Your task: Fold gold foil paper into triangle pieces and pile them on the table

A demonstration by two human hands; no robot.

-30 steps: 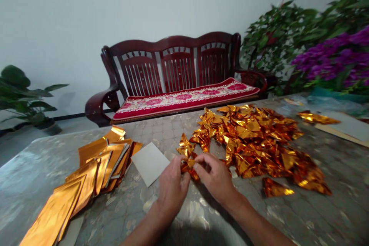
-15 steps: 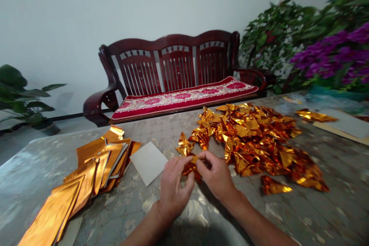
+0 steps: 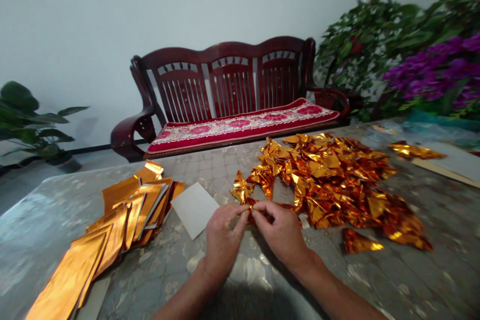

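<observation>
My left hand [image 3: 224,232] and my right hand [image 3: 279,230] meet over the middle of the table, thumbs and forefingers pinched on one small piece of gold foil paper [image 3: 250,207]. Most of that piece is hidden by my fingers. Just beyond them lies a folded gold foil piece [image 3: 242,187], close to a large heap of folded gold foil pieces [image 3: 330,170]. A single folded piece [image 3: 360,242] rests to the right of my right hand. Left of my left hand is a pale square sheet [image 3: 195,210], beside a fanned stack of flat gold foil sheets [image 3: 108,235].
A patterned cover lies over the table [image 3: 161,280]. Behind it stands a dark wooden bench [image 3: 228,85] with a red floral cushion [image 3: 240,124]. Purple flowers [image 3: 438,70] and a cardboard sheet [image 3: 450,172] are at right. A potted plant [image 3: 41,125] stands at far left.
Both hands have drawn closer at the fingertips, and less of the foil piece shows between them. The view has shifted slightly; the heap and the stack look the same.
</observation>
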